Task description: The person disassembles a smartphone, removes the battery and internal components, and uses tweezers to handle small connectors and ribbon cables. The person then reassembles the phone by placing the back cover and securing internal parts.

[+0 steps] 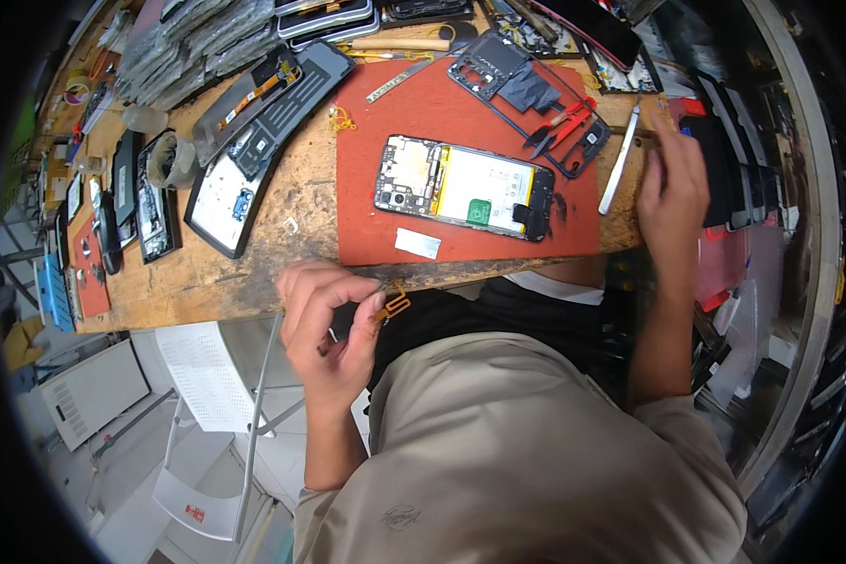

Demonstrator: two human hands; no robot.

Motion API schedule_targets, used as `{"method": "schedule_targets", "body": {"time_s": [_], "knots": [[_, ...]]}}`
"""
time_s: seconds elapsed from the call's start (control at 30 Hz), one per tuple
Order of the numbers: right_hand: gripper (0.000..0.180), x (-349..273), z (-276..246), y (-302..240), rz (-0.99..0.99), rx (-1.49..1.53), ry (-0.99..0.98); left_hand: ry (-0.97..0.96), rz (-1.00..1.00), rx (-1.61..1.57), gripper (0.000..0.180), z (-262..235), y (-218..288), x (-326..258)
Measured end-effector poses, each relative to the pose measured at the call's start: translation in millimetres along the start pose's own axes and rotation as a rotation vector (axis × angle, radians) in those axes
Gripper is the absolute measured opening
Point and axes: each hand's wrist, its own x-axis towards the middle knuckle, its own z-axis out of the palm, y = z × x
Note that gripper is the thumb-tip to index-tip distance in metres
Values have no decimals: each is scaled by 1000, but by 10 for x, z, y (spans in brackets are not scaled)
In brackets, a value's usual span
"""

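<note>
- The left hand (334, 324) lies nearest the camera, held below the near edge of the workbench (207, 282), over the person's lap. Its thumb and forefinger are pinched narrow on a small orange flex cable (394, 303), which protrudes to the right of the fingertips.
- The flex cable is short; its exact long axis is too small to read, but its free end points up and right, toward the bench edge.
- The opened phone (462, 188) lies flat on the red work mat (461, 103), beyond and to the right of the left fingertips. Its long axis runs left to right, tilted slightly down at the right end. The circuit-board end faces left, the yellow battery area sits at the middle and right.
- The left hand is the nearer hand to the phone's board end; the bench edge lies between them.
- The right hand (672, 188) rests at the right end of the bench, just beside the mat's right edge, forearm rising from below. Its fingers are curled; whether they hold anything cannot be told.
- White tweezers (620, 160) lie just left of the right hand; red-handled cutters (559, 124) lie on the mat behind the phone.
</note>
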Motion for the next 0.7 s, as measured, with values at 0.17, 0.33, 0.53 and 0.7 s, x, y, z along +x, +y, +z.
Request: {"method": "schedule_targets", "body": {"time_s": [0.17,0.33,0.53,0.7], "knots": [[9,-136,-164,-641,168,549,-149,-51,37,15,15,102,70,46],[12,-269,-108,-1183,91,1109,-464,-88,137,4,14,223,176,134],[9,-278,-49,-1279,64,1275,-589,-73,142,-47,18,299,243,143],[8,-313,-23,-1203,-9,1273,-523,-85,119,-80,19,346,236,123]]}}
